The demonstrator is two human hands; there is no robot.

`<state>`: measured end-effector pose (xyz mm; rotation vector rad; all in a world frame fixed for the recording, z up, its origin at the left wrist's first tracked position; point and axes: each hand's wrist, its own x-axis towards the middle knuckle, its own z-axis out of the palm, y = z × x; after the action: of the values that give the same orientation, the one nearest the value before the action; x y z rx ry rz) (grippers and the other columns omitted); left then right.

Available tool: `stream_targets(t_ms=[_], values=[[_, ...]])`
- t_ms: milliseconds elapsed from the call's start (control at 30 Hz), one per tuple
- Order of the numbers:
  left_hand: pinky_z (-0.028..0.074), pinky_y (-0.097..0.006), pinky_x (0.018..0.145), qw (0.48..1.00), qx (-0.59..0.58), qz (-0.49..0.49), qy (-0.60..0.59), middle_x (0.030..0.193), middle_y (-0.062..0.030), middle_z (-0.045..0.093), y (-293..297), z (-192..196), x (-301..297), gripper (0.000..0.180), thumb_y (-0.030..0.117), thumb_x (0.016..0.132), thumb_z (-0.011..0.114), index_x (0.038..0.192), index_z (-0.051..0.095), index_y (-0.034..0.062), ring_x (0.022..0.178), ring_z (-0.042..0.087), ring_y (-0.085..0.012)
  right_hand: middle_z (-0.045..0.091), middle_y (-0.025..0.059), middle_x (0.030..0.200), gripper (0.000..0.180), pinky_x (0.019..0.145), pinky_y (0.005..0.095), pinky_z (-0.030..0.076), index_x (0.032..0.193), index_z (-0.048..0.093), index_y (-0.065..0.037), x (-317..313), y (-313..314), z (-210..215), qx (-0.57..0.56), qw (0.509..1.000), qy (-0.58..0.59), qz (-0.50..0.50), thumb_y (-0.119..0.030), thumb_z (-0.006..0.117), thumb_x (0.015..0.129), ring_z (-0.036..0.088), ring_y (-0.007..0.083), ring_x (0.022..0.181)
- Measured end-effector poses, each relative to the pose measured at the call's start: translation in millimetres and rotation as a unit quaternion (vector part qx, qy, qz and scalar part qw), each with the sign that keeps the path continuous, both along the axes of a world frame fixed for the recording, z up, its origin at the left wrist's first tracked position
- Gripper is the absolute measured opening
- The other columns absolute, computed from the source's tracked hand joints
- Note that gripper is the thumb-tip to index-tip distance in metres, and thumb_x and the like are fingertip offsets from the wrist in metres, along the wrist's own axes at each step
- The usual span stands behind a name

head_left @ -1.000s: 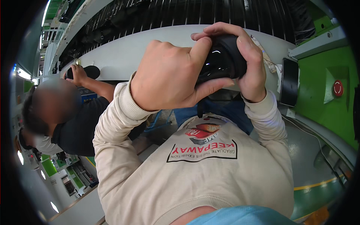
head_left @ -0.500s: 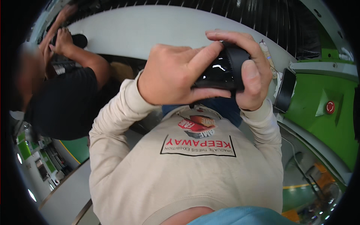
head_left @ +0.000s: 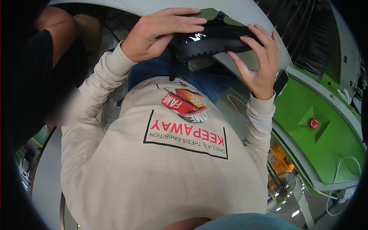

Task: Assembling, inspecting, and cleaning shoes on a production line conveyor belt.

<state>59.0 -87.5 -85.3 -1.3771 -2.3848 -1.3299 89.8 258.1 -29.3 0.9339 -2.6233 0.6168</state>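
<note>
A glossy black shoe [head_left: 214, 40] with a thick ridged sole is held up between my two hands, turned sideways with the sole's edge toward me. My left hand [head_left: 157, 36] grips its left end; the fingers lie over the upper and the thumb is bent below them. At the other end, my right hand [head_left: 262, 57] has its fingers on the shoe's upper and the thumb near the sole's lower edge. The inside of the shoe is turned away and mostly hidden.
Behind the shoe runs a white work surface [head_left: 245, 9]. To the right stands a green machine panel [head_left: 299, 149] with a red button [head_left: 314, 123]. A dark flat object [head_left: 281, 81] lies by my right wrist. A co-worker's arm [head_left: 57, 27] is close on the left. A fan [head_left: 283, 188] stands lower right.
The shoe has turned from end-on to sideways, showing its sole edge. My hands have moved apart to its two ends. The view has shifted, and the co-worker is now only partly seen.
</note>
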Motion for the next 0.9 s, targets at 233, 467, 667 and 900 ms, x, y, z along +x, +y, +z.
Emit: stream_targets(t_ms=[233,467,667,900], values=[[0.052,-0.049,0.114,0.972,0.125,0.175,0.097,0.152,-0.0204,0.064,59,-3,18,0.071,0.038,0.090,0.086,0.147,0.065,0.0024,0.138,0.062,-0.0419,0.075,0.0056,0.138,0.048,0.122,0.0633,0.037,0.122,0.081,-0.016,4,-8,5,-0.010,1.000,-0.016,-0.004,-0.021,0.096,0.077,0.066,0.0332,0.135],[0.049,-0.054,0.115,0.980,0.113,0.144,0.073,0.156,-0.0300,0.054,60,11,22,0.089,0.045,0.086,0.090,0.153,0.056,-0.0035,0.137,0.058,-0.0497,0.076,0.0051,0.135,0.047,0.121,0.0639,0.038,0.121,0.082,-0.016,1,-5,5,-0.001,1.000,-0.017,-0.003,-0.018,0.096,0.076,0.068,0.0331,0.133],[0.051,-0.053,0.112,0.973,0.147,0.158,0.084,0.154,-0.0262,0.061,69,-24,5,0.089,0.043,0.084,0.091,0.152,0.058,-0.0049,0.133,0.062,-0.0474,0.078,0.0076,0.123,0.038,0.123,0.0630,0.040,0.110,0.082,-0.010,-4,-17,11,-0.031,0.999,-0.041,0.017,-0.009,0.097,0.074,0.070,0.0358,0.130],[0.049,-0.048,0.117,0.979,0.078,0.178,-0.064,0.149,-0.0171,0.070,54,5,30,0.078,0.030,0.079,0.093,0.146,0.068,0.0015,0.141,0.060,-0.0423,0.078,0.0047,0.113,0.036,0.112,0.0509,0.050,0.100,0.081,-0.011,-8,-16,19,-0.061,0.994,-0.087,-0.017,-0.012,0.098,0.069,0.072,0.0311,0.118]])
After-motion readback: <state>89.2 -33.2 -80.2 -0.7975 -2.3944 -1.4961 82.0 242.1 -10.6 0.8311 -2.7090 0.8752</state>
